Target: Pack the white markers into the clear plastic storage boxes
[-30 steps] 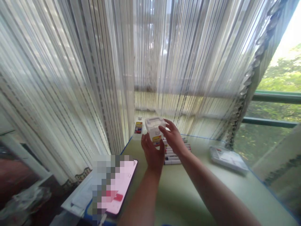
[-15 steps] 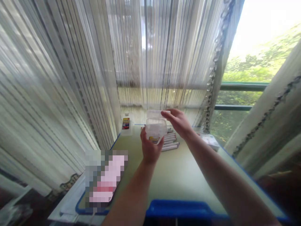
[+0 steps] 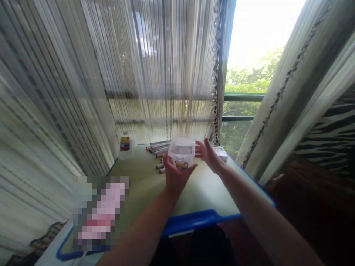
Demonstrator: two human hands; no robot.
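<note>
- Swung leftward across the view since half a second ago (the camera seems to have turned), the pink-screened, partly pixelated slab [image 3: 104, 210] lies nearer the left edge.
- Farther down now, the right hand [image 3: 211, 157] has left the raised lid flap and stands beside the box's right wall, fingers spread and thumb up, gripping nothing; whether its fingertips touch the wall I cannot tell.
- Clamped around the lower front of a clear, squarish plastic box [image 3: 180, 157] with a yellow-and-dark label, the left hand [image 3: 179, 179] holds it upright, near the far side of a pale-green, blue-edged table [image 3: 199, 190].
- White-barrelled, colour-tipped markers [image 3: 159, 147] lie behind and left of the box.
- Farther left is a clear plastic piece [image 3: 131, 148] with its own label; a whitish flat case [image 3: 222, 153] lies behind the right hand.
</note>
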